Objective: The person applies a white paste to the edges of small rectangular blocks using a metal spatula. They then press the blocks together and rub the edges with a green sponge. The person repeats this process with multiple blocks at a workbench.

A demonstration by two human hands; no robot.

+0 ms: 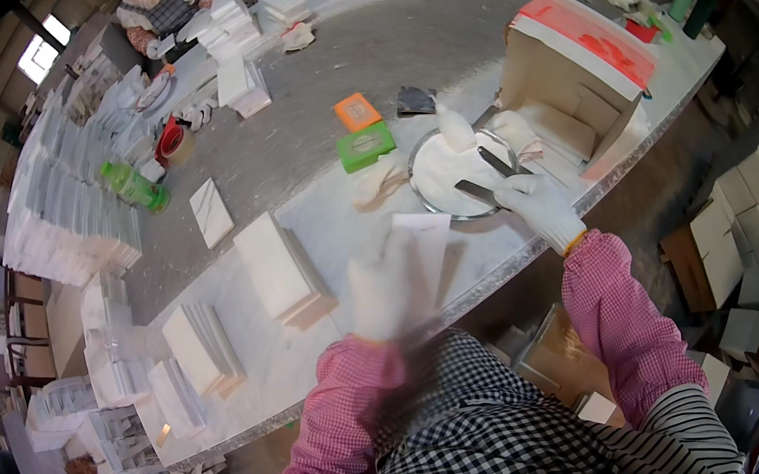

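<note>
Step in hand, as I read it: loading paste onto a blade while the workpiece waits in the other hand

- Right hand, white knit glove, is clenched around the handle of a dark flat-bladed scraper; blade lies across the round metal pan of white paste near the table's front edge
- A second dark blade rests in the same pan, untouched
- Left hand, also gloved, is motion-blurred; it looks to be grasping the lower edge of a flat white rectangular tile, held tilted over the speckled grey stone tabletop, just left of the pan. Grip detail can't be made out through the blur
- Stacks of white rectangular tiles sit on the table left of that hand; an open brown cardboard box with a red-printed flap stands right of the pan; orange and green small boxes lie behind it
- Another person in a checked apron works at the far end, hands apart from these

Next move, my judgement: lift the scraper with a modest load, bring tile and blade together, spread thin and even. Needs the tile held steady and flat-ish so paste doesn't slide; risk is drips on the table edge or overloading the blade
</note>
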